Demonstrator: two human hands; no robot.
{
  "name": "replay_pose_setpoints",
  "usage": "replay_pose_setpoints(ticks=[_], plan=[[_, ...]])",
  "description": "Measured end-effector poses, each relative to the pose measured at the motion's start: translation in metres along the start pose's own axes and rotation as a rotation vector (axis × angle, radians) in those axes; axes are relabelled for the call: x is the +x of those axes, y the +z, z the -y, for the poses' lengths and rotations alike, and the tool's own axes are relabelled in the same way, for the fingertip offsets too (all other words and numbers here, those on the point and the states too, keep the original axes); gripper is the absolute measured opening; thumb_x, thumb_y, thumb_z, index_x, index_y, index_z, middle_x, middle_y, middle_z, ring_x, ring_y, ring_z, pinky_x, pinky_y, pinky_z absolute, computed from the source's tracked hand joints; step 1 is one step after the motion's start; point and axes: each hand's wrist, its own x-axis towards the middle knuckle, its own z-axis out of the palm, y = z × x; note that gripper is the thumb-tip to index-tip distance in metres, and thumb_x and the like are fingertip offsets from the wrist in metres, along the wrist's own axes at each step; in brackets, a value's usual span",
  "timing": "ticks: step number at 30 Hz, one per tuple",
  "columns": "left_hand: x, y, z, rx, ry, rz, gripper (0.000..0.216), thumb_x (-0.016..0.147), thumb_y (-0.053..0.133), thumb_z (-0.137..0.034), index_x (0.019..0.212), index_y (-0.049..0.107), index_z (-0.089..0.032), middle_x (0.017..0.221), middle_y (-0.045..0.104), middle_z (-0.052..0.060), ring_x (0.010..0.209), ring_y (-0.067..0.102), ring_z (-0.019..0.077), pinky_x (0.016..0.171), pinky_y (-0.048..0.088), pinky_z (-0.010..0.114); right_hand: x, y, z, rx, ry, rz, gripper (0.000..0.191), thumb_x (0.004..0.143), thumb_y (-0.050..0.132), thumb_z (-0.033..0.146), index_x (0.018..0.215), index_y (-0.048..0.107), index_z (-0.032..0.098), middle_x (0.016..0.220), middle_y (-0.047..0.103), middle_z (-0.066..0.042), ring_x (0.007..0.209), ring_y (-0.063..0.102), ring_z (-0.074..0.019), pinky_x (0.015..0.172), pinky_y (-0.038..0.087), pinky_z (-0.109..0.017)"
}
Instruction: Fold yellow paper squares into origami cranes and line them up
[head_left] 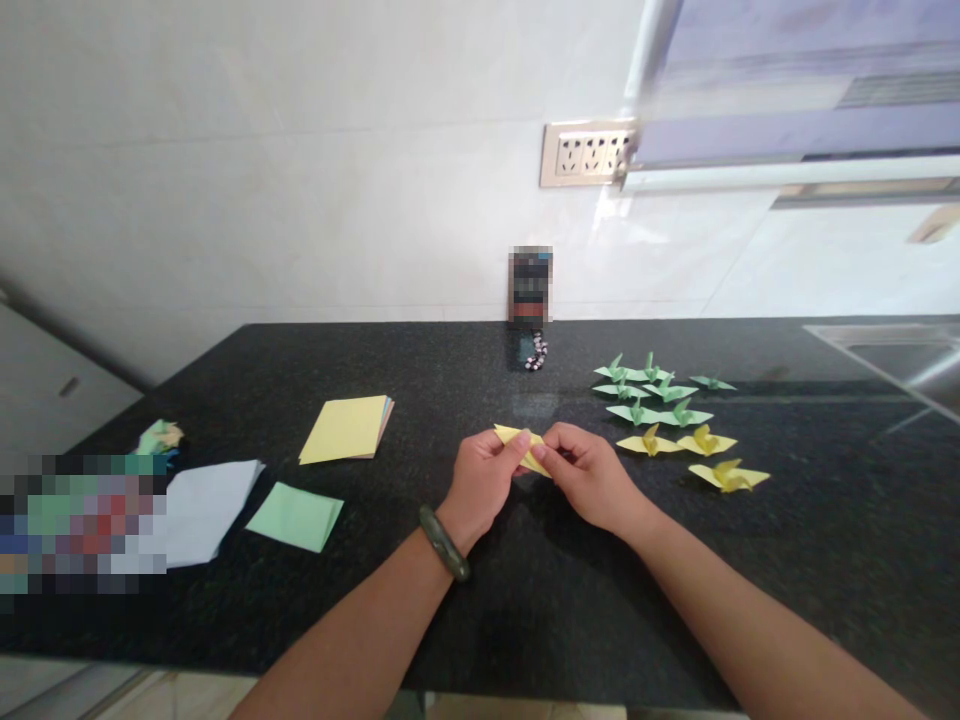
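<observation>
A small folded piece of yellow origami paper [537,459] is pinched between both hands over the middle of the dark counter. My left hand [484,478], with a dark bangle [442,543] at the wrist, grips its left side, thumb on top. On its right side my right hand [592,475] is closed, thumb and fingers pressed on the paper. The fingers hide much of the folds. To the right stand several green paper cranes [637,411] in rows, with three yellow paper cranes [705,440] in front of them.
A stack of square paper, yellow on top [345,428], lies left of my hands. Nearer are green folded paper [296,516] and white sheets [214,510]. A phone-like object [530,285] with a beaded strap [537,352] leans on the wall. A sink edge [862,365] is far right.
</observation>
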Motion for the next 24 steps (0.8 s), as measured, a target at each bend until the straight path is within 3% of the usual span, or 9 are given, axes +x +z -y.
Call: replay_pose_setpoints(ticks=[4, 6, 11, 15, 20, 24], plan=[[0.001, -0.001, -0.001, 0.025, 0.012, -0.045, 0.031, 0.071, 0.061, -0.041, 0.062, 0.061, -0.012, 0.055, 0.057, 0.0, 0.051, 0.048, 0.0091, 0.05, 0.038, 0.021, 0.0, -0.005, 0.002, 0.154, 0.085, 0.156, 0.024, 0.085, 0.045, 0.032, 0.072, 0.056, 0.016, 0.063, 0.051, 0.001, 0.052, 0.048, -0.009, 0.049, 0.039, -0.021], [0.002, -0.004, -0.001, 0.11, 0.054, -0.059, 0.032, 0.074, 0.058, -0.043, 0.061, 0.059, -0.013, 0.052, 0.052, -0.002, 0.049, 0.045, 0.0084, 0.048, 0.035, 0.02, -0.001, -0.005, 0.002, 0.177, 0.129, 0.164, 0.025, 0.085, 0.045, 0.034, 0.071, 0.056, 0.016, 0.059, 0.05, 0.002, 0.05, 0.047, -0.009, 0.048, 0.039, -0.021], [0.001, -0.009, -0.001, 0.241, 0.13, -0.051, 0.032, 0.076, 0.055, -0.043, 0.061, 0.057, -0.014, 0.051, 0.048, -0.003, 0.048, 0.041, 0.0082, 0.047, 0.033, 0.02, -0.004, 0.004, 0.004, 0.175, 0.108, 0.053, 0.026, 0.08, 0.052, 0.034, 0.062, 0.052, 0.017, 0.053, 0.046, 0.004, 0.049, 0.044, -0.0086, 0.045, 0.037, -0.02], [0.001, -0.007, 0.001, 0.129, 0.074, -0.016, 0.033, 0.073, 0.058, -0.044, 0.061, 0.057, -0.014, 0.053, 0.052, -0.002, 0.048, 0.043, 0.0076, 0.047, 0.035, 0.02, -0.005, 0.008, 0.001, 0.13, 0.114, -0.076, 0.022, 0.081, 0.052, 0.033, 0.066, 0.056, 0.017, 0.052, 0.05, 0.003, 0.047, 0.044, -0.0091, 0.044, 0.037, -0.021], [0.0, 0.0, 0.0, -0.033, -0.044, -0.066, 0.029, 0.066, 0.067, -0.04, 0.071, 0.062, -0.012, 0.06, 0.06, 0.001, 0.051, 0.052, 0.0086, 0.052, 0.043, 0.022, -0.005, 0.001, -0.001, -0.239, -0.123, -0.339, 0.013, 0.08, 0.054, 0.022, 0.069, 0.061, 0.018, 0.062, 0.058, -0.001, 0.056, 0.052, -0.0122, 0.053, 0.042, -0.025], [-0.004, 0.002, -0.004, -0.113, 0.03, 0.174, 0.028, 0.072, 0.063, -0.036, 0.087, 0.067, -0.013, 0.082, 0.067, 0.006, 0.074, 0.06, 0.0141, 0.075, 0.046, 0.028, -0.006, 0.0, 0.002, -0.337, -0.304, -0.271, 0.011, 0.081, 0.051, 0.018, 0.081, 0.063, 0.018, 0.072, 0.061, -0.005, 0.065, 0.056, -0.0148, 0.059, 0.046, -0.027]])
